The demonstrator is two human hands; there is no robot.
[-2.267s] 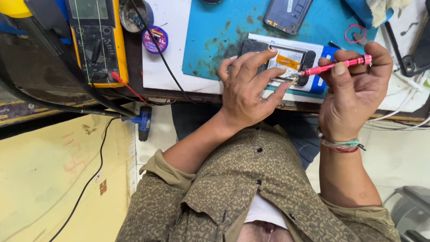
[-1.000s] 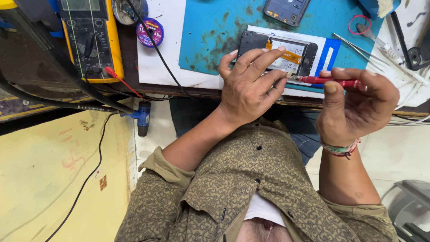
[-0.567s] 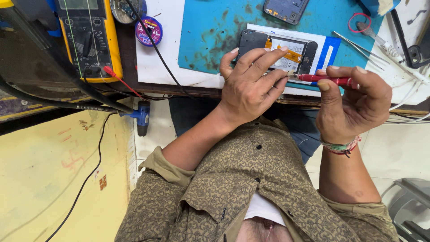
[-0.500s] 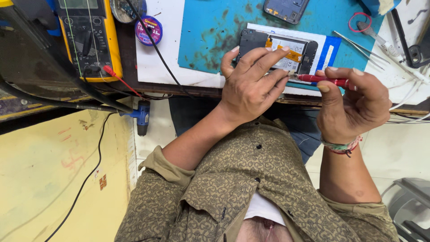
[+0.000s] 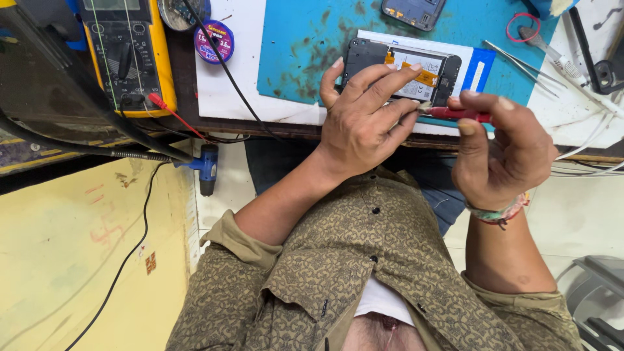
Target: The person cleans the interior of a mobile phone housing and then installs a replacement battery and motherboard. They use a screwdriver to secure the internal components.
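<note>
Left hand (image 5: 364,123) spreads open over the opened phone (image 5: 403,68), hiding its edge; right hand (image 5: 500,146) pinches a red tool (image 5: 458,114).

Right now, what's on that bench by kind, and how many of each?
Opened phones: 2, one under the left hand, one at the top edge
Red-handled tool in the right hand: 1
Yellow multimeter: 1
Tweezers: 1
Blue work mat: 1
Total: 6
</note>
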